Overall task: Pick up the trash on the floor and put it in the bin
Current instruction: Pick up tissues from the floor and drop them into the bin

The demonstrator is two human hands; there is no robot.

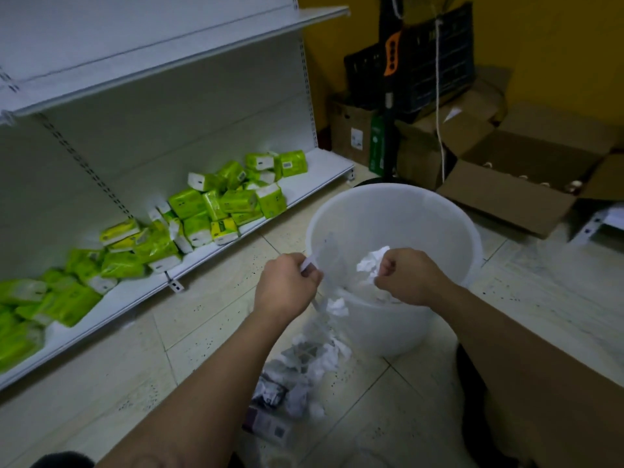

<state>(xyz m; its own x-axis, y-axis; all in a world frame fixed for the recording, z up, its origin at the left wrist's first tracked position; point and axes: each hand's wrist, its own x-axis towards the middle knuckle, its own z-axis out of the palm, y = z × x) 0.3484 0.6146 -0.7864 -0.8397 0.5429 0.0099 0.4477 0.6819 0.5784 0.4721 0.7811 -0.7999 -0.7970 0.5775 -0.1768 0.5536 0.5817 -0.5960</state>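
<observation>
Two fists, your left hand (287,285) and right hand (403,276), hold fingers clamped on crumpled paper (371,263) over the white bin (395,204); release next. More trash (297,376) lies on floor below them.

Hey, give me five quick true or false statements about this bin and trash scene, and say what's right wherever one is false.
1. The white bin stands upright on the floor. True.
2. The right hand is open and empty. False: it is closed around crumpled white paper over the bin.
3. The left hand pinches a thin white strip near the bin's rim. True.
4. The floor by the bin is already cleared. False: a pile of trash lies beside the bin, below the hands.
5. The green packs are stacked on the top shelf. False: they are heaped on the bottom shelf.
</observation>
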